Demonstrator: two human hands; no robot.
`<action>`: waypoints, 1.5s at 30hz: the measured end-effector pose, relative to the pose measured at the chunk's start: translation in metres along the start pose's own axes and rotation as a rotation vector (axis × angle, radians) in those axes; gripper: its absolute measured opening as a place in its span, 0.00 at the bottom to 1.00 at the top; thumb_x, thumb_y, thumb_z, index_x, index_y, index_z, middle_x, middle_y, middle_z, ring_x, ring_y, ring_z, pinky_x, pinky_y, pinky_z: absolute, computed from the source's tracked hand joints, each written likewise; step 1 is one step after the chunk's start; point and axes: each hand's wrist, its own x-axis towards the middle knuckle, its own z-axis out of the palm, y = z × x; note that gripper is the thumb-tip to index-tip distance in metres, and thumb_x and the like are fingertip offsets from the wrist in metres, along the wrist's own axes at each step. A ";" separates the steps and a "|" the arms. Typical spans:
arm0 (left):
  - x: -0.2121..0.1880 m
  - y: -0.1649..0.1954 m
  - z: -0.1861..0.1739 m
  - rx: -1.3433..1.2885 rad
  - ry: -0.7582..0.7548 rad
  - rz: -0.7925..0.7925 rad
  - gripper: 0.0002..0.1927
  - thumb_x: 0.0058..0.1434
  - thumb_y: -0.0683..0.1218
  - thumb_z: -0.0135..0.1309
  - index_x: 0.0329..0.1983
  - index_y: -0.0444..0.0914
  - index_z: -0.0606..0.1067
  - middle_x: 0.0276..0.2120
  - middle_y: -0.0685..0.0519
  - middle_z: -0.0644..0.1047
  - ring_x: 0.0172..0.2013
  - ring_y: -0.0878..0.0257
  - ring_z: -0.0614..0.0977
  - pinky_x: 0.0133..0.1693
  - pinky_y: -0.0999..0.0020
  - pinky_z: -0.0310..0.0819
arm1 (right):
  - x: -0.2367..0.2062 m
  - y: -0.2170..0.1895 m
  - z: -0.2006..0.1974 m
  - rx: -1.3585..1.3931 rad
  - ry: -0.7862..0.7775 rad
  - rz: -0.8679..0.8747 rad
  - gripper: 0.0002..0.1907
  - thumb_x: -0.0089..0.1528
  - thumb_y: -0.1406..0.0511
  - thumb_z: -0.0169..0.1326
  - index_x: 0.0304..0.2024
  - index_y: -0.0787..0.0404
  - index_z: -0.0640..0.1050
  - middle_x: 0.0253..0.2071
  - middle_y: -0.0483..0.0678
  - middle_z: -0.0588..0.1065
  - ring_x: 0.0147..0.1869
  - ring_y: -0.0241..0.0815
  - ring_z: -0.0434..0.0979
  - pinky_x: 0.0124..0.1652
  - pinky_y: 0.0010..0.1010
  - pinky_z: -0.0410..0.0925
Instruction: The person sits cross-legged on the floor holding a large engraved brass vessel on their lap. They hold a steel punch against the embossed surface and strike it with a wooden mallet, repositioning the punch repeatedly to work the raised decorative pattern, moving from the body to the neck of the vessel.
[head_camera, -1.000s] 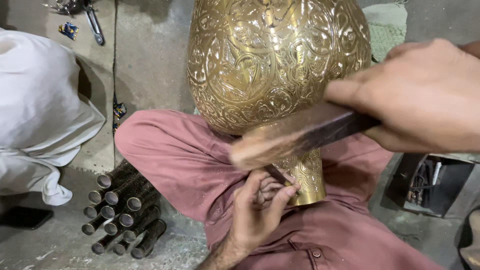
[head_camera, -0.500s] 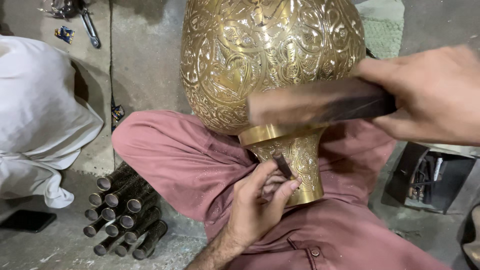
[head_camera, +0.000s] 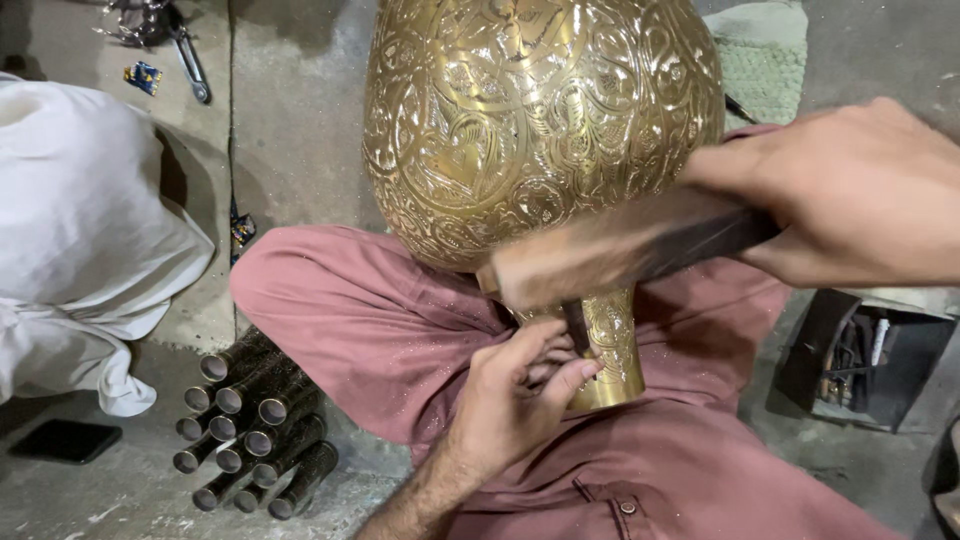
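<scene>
A large brass vase (head_camera: 540, 130) fills the upper middle of the frame, its round body covered in engraved scrolls and leaf shapes, shiny gold, narrowing to a flared foot that rests on the person's lap. The left hand (head_camera: 515, 400), at lower centre, pinches a thin dark chisel (head_camera: 575, 328) against the foot. The right hand (head_camera: 850, 195), at the right edge, is wrapped around a blurred hammer (head_camera: 620, 245) just above the chisel. Dark metal tubes (head_camera: 250, 420) lie on the floor at lower left.

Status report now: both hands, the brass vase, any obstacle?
Left hand pinches a thin chisel against the neck of the brass vase. Right hand grips a blurred hammer above it. Vase lies on the lap; nothing blocks.
</scene>
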 end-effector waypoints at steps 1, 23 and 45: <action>0.001 0.000 -0.001 -0.032 -0.019 0.013 0.21 0.63 0.40 0.65 0.57 0.31 0.73 0.42 0.46 0.85 0.42 0.63 0.89 0.44 0.72 0.86 | -0.001 0.003 0.006 0.138 0.080 -0.008 0.22 0.53 0.53 0.65 0.49 0.42 0.76 0.33 0.34 0.81 0.33 0.35 0.87 0.35 0.32 0.78; 0.058 0.010 -0.024 0.147 -0.634 0.166 0.21 0.67 0.46 0.58 0.62 0.38 0.72 0.36 0.45 0.83 0.37 0.54 0.88 0.39 0.62 0.82 | -0.077 0.033 0.195 0.877 0.497 0.182 0.30 0.47 0.69 0.62 0.55 0.62 0.76 0.37 0.47 0.80 0.32 0.39 0.82 0.33 0.31 0.77; 0.103 0.000 -0.007 0.103 -1.104 0.662 0.24 0.67 0.44 0.55 0.66 0.43 0.69 0.44 0.49 0.84 0.41 0.52 0.86 0.44 0.55 0.80 | -0.151 -0.040 0.209 0.585 0.890 0.341 0.10 0.61 0.65 0.68 0.35 0.52 0.77 0.35 0.42 0.79 0.41 0.39 0.77 0.58 0.35 0.67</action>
